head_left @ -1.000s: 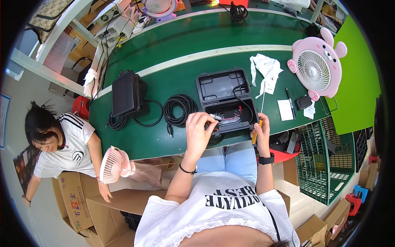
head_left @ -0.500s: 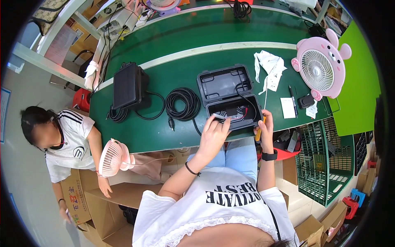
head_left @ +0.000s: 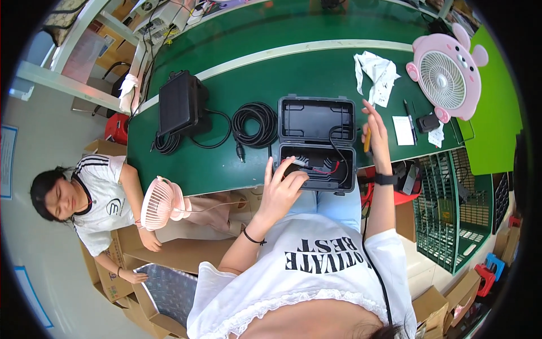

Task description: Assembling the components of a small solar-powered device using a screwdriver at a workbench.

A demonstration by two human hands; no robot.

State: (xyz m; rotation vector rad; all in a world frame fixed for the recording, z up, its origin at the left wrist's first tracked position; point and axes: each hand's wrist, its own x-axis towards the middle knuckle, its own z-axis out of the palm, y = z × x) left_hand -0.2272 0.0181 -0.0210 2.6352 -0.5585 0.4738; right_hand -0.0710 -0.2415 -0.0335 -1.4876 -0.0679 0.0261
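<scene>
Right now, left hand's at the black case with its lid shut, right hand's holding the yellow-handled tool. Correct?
Not shut: the head view shows the lid open. The left hand is at the black case, and the right hand holds the yellow-handled tool.

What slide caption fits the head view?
Left hand at an open dark case, right hand holding a yellow-handled tool.

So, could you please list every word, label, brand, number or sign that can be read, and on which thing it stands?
Wearer's white shirt: large black letters, readable, but I do not copy wording.
Co-worker's shirt: round dark emblem, too small to read.
Carton: printing, partly covered, too blurred.
White slip: any marks too small.
Blue-edged wall sign: too small.
Open black case: no lettering visible.
</scene>
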